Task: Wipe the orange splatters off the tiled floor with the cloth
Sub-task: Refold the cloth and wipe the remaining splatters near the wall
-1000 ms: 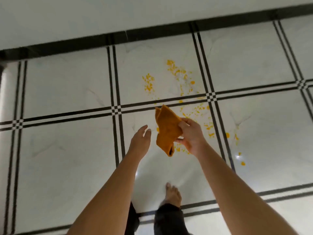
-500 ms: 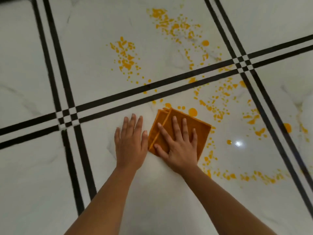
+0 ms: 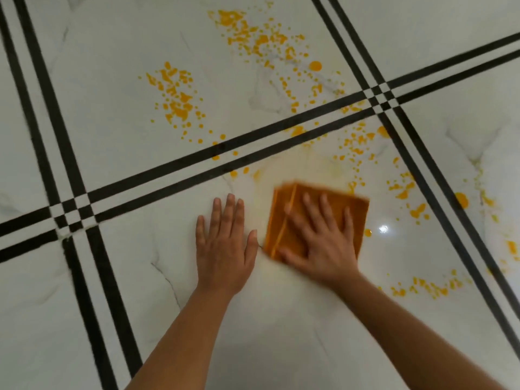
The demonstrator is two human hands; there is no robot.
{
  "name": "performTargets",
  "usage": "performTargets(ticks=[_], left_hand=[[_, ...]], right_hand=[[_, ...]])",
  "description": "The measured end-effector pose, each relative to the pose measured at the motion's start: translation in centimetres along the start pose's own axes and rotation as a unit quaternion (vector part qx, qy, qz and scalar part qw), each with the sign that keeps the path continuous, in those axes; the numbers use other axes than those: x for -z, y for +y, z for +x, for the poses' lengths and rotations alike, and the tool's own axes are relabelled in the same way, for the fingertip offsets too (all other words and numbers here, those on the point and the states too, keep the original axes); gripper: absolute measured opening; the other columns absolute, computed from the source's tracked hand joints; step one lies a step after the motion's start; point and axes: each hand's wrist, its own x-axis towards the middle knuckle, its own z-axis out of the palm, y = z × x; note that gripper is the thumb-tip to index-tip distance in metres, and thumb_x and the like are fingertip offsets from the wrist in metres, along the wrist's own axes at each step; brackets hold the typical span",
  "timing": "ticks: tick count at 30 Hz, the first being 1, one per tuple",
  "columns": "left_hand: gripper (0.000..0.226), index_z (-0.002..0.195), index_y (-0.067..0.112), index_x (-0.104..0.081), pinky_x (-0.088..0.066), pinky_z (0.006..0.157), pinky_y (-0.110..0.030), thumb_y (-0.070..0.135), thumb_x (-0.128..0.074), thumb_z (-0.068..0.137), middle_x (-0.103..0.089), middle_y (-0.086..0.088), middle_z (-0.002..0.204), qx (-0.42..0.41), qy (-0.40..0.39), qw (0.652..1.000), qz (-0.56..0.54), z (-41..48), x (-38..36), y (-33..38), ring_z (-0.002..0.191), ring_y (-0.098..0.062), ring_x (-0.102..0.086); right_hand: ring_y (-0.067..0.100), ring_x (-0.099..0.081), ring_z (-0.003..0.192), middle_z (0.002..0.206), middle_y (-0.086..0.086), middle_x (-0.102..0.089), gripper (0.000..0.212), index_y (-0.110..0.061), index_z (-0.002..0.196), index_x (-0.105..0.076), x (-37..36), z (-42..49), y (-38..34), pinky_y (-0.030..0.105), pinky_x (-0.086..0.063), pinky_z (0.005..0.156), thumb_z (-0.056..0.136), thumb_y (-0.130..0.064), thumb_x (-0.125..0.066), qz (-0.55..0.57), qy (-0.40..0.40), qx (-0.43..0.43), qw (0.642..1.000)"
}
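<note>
A folded orange cloth [image 3: 354, 212] lies flat on the white tiled floor [image 3: 112, 108]. My right hand [image 3: 323, 240] presses down on it with fingers spread. My left hand [image 3: 225, 243] rests flat on the bare tile just left of the cloth, palm down, holding nothing. Orange splatters [image 3: 177, 99] dot the tile beyond the black lines, a second patch of splatters [image 3: 261, 40] lies farther up, and a trail of drops [image 3: 422, 288] runs to the right of the cloth. A pale smeared streak [image 3: 304, 170] shows just above the cloth.
Double black grout lines [image 3: 281, 133] cross the floor diagonally and meet at a crossing [image 3: 380, 99] upper right and another crossing [image 3: 70, 215] at left. A bright light reflection [image 3: 383, 228] shines beside the cloth.
My right hand brought the cloth down from the air onto the floor, then slid it right and back toward me, leaving a pale smear. My left hand went flat on the tile.
</note>
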Motion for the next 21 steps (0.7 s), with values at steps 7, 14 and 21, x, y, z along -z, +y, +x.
performTargets(ticks=[7, 14, 21], left_hand=[[0.058, 0.144, 0.013, -0.031, -0.013, 0.109, -0.048, 0.040, -0.024, 0.093, -0.030, -0.009, 0.151, -0.049, 0.012, 0.999, 0.006, 2.1, -0.1, 2.5, 0.140, -0.027, -0.023], [0.058, 0.144, 0.013, -0.031, -0.009, 0.109, -0.044, 0.039, -0.024, 0.093, -0.030, -0.010, 0.151, -0.128, -0.004, 0.991, 0.046, 1.6, -1.2, 5.1, 0.139, -0.028, -0.025], [0.059, 0.144, 0.013, -0.032, -0.009, 0.109, -0.045, 0.040, -0.026, 0.092, -0.029, -0.009, 0.151, -0.182, -0.024, 0.981, 0.065, 2.6, -2.3, 8.8, 0.139, -0.027, -0.026]], right_hand=[[0.019, -0.005, 0.145, 0.156, -0.006, -0.015, 0.079, -0.037, 0.147, -0.016, 0.0, -4.6, -0.2, 0.057, -0.011, 0.110, 0.080, -0.075, -0.032, 0.035, 0.007, -0.047, 0.998], [0.023, 0.016, 0.143, 0.158, 0.001, 0.011, 0.076, -0.052, 0.142, 0.001, 1.4, 0.5, 5.5, 0.053, 0.009, 0.110, 0.077, -0.079, -0.028, 0.040, -0.015, -0.183, 0.982], [0.027, -0.006, 0.144, 0.157, 0.004, -0.012, 0.073, -0.050, 0.143, -0.015, 0.2, -10.6, 7.3, 0.061, -0.007, 0.108, 0.077, -0.082, -0.021, 0.008, -0.008, -0.098, 0.995]])
